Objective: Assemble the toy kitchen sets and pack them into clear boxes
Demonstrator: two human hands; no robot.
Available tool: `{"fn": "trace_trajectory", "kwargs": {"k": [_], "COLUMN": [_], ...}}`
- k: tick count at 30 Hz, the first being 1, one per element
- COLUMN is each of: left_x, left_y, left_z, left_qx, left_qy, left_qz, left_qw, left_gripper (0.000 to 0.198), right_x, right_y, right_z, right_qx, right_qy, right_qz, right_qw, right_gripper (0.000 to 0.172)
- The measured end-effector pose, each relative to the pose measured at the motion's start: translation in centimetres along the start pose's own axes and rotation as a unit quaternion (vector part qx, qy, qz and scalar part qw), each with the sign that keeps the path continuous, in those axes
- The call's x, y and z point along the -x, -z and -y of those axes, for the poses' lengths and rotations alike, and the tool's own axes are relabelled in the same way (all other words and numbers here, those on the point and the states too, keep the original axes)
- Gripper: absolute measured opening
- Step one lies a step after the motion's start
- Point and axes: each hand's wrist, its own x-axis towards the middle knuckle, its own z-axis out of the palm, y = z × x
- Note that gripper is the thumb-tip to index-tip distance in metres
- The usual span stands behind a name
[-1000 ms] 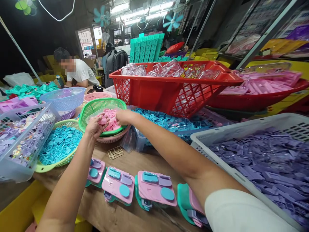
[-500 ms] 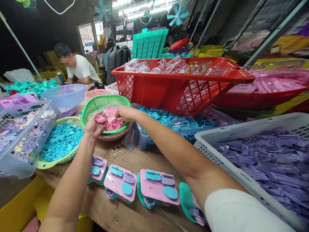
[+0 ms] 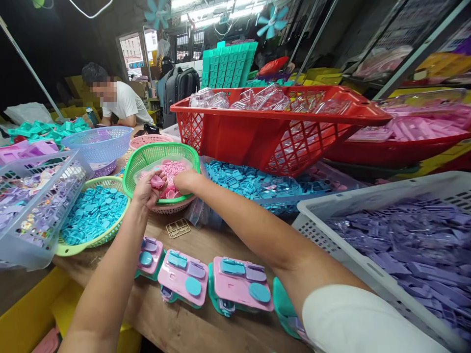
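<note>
My left hand [image 3: 148,189] is closed around a small pink plastic piece [image 3: 158,182], at the near left rim of a green basket [image 3: 132,166]. Inside that basket, a clear container holds many small pink parts [image 3: 172,169]. My right hand [image 3: 187,181] reaches in among them from the right; its fingertips are down in the basket, and what they hold is hidden. Closer to me on the table stands a row of pink-and-teal toy cases [image 3: 243,284] with blue and lilac pieces on top. The rightmost case is partly covered by my right arm.
Round blue pieces fill a yellow-green basket [image 3: 124,215] at left. A large red crate [image 3: 235,132] of clear plastic parts rises behind a bin of blue parts [image 3: 239,179]. A white crate [image 3: 312,215] of purple parts borders the right. Across the table leans a person [image 3: 127,100].
My right hand has gone a little deeper and lower into the pink parts. The left hand has shifted slightly right, its fingers curling more around the pink piece.
</note>
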Motion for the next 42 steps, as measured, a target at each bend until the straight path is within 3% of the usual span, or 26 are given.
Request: {"fn": "trace_trajectory", "kwargs": {"k": [5, 11, 18, 23, 28, 30, 32, 34, 36, 39, 42], "left_x": [-0.1, -0.3, 0.0, 0.1, -0.2, -0.3, -0.3, -0.3, -0.4, -0.5, -0.5], "left_y": [0.1, 0.1, -0.3, -0.1, 0.0, -0.2, -0.5, -0.7, -0.7, -0.4, -0.2], "left_z": [0.2, 0.3, 0.2, 0.2, 0.0, -0.2, -0.6, -0.9, -1.2, -1.3, -1.1], "left_qx": [-0.005, 0.004, -0.003, 0.014, 0.039, 0.044, 0.055, 0.07, 0.071, 0.064, 0.064], "left_qy": [0.001, -0.002, -0.016, -0.009, 0.0, 0.011, 0.004, -0.015, -0.02, -0.007, -0.02], "left_qz": [0.012, 0.015, -0.002, -0.006, -0.019, -0.002, 0.026, 0.036, 0.006, -0.055, -0.066], "left_qw": [1.0, 1.0, 1.0, 1.0, 0.999, 0.999, 0.998, 0.997, 0.997, 0.996, 0.996], "left_gripper": [0.019, 0.011, 0.016, 0.016, 0.019, 0.033, 0.043, 0.039, 0.024, 0.014, 0.016], "right_x": [0.8, 2.3, 1.7, 2.4, 3.1, 2.7, 2.0, 1.0, -0.1, -2.2, -4.4], "right_y": [0.7, 1.3, 0.2, 0.5, 2.7, 3.6, 4.2, 4.6, 4.9, 4.7, 3.3], "right_z": [-0.2, -0.9, 0.6, -0.7, -2.4, -2.1, -1.3, -0.4, -0.1, -0.8, -2.0], "right_qx": [0.041, 0.023, -0.015, -0.054, -0.211, -0.263, -0.287, -0.293, -0.284, -0.229, -0.19], "right_qy": [-0.007, 0.028, -0.006, 0.007, -0.011, -0.003, 0.018, 0.054, 0.076, 0.013, -0.061], "right_qz": [0.059, 0.056, 0.008, -0.03, -0.156, -0.213, -0.227, -0.212, -0.208, -0.224, -0.183], "right_qw": [0.997, 0.998, 1.0, 0.998, 0.965, 0.941, 0.93, 0.931, 0.933, 0.947, 0.963], "right_gripper": [0.031, 0.026, 0.024, 0.021, 0.022, 0.017, 0.012, 0.021, 0.03, 0.035, 0.027]}}
